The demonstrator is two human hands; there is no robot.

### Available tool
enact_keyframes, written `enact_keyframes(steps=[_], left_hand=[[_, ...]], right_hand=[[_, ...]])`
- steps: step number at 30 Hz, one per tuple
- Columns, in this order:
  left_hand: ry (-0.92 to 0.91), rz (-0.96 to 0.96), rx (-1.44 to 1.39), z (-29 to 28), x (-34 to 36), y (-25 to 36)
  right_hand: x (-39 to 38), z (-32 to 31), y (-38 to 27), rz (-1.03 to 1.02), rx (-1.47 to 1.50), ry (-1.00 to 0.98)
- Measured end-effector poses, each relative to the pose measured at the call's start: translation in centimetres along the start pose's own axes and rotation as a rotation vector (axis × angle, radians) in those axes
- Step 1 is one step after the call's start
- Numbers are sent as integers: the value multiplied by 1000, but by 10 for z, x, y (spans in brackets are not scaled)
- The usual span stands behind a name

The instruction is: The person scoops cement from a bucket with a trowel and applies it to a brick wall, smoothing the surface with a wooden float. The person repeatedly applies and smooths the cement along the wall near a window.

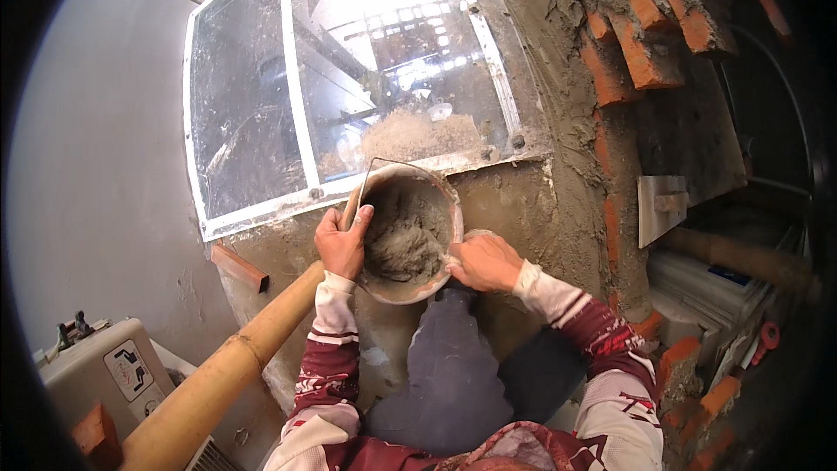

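A round bucket (pixel 457 209) with a thin wire handle is held in front of me, above my bent leg. Grey wet mortar (pixel 405 244) lies heaped inside it. My left hand (pixel 343 242) grips the bucket's left side, the thumb laid up along the rim. On the opposite side my right hand (pixel 485 262) is closed on the lower right rim. The wire handle rises over the far edge of the bucket, touched by neither palm as far as I can see. The fingers under the bucket are hidden.
Beyond the bucket is a white-framed window (pixel 301 96), dusty. A thick bamboo pole (pixel 235 353) slants at the left, near a beige machine (pixel 126 366) and a brick piece (pixel 240 268). At the right, jagged bricks (pixel 645 44) jut out above a plastering float (pixel 660 208).
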State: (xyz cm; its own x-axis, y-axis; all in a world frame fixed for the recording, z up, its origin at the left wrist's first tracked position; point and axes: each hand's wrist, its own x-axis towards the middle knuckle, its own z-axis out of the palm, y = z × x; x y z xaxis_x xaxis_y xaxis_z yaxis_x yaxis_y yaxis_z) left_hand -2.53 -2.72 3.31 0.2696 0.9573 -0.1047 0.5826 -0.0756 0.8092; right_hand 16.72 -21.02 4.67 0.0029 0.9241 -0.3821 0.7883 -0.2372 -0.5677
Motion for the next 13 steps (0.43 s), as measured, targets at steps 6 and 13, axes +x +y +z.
enact_keyframes(steps=[6, 13], left_hand=[[-14, -84, -9, -7, 2, -8], [-14, -75, 4, 0, -2, 3]], right_hand=[[-12, -12, -19, -97, -284, 277], [-5, -36, -13, 102, -169, -156]])
